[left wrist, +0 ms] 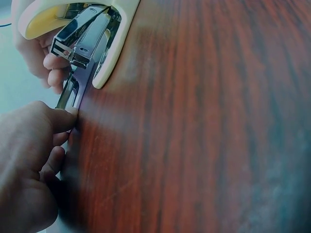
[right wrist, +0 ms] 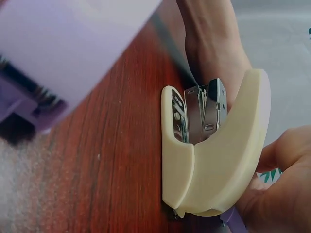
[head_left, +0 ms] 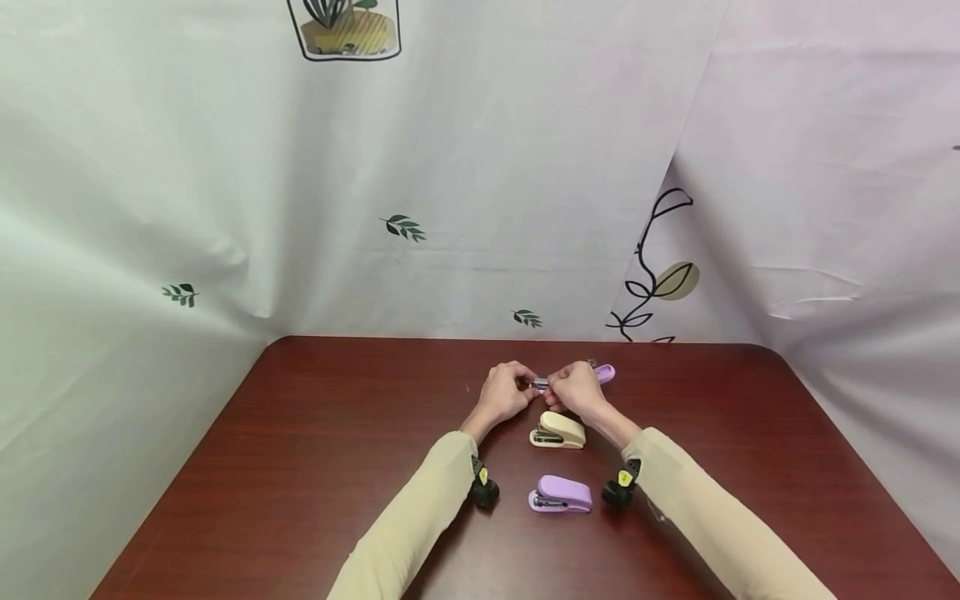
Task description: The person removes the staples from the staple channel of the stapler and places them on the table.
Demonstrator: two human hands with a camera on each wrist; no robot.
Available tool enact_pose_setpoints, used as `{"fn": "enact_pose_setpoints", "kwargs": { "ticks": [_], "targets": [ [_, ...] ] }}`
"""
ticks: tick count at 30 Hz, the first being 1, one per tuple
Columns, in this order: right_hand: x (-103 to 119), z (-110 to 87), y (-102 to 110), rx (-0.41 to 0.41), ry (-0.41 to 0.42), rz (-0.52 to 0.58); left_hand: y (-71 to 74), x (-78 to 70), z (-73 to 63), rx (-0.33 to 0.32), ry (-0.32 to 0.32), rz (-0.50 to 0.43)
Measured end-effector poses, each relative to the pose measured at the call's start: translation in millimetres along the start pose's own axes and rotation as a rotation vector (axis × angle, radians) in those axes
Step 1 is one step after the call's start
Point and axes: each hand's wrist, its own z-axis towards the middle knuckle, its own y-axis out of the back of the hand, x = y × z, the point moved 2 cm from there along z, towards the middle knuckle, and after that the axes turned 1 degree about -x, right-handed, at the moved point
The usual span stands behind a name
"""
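A purple stapler point(head_left: 604, 373) lies at the back of the table, its top swung back to the right and its metal part point(head_left: 540, 384) bared. My left hand point(head_left: 506, 392) pinches its left end between thumb and fingers; the left wrist view shows the thumb on the metal and purple strip point(left wrist: 83, 82). From the right, my right hand point(head_left: 576, 390) grips the same stapler with bent fingers, covering its middle. In the right wrist view, a cream stapler point(right wrist: 214, 170) partly hides the right hand point(right wrist: 286, 179).
Just in front of the hands stands the cream stapler, its mouth facing left. Nearer to me, between the forearms, is a second purple stapler point(head_left: 562, 493). The brown table point(head_left: 337, 433) ends at a white cloth backdrop point(head_left: 465, 283). Each wrist wears a small black camera.
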Motion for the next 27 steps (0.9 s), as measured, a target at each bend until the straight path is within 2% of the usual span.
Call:
{"fn": "enact_pose_setpoints", "kwargs": {
  "ticks": [11,23,27],
  "targets": [
    [2.1,3.6,-1.9,-0.015,-0.001,0.012,-0.6,-0.1,-0.3,0.011,0.018,0.004],
    [-0.6,1.3,-5.4,-0.04,0.134,-0.176,1.1,-1.1,-2.4,0.008,-0.001,-0.001],
    [-0.5,0.8,-2.9,-0.048,0.13,-0.159,1.2,-1.0,-2.4,0.006,0.001,0.005]
  ]
}}
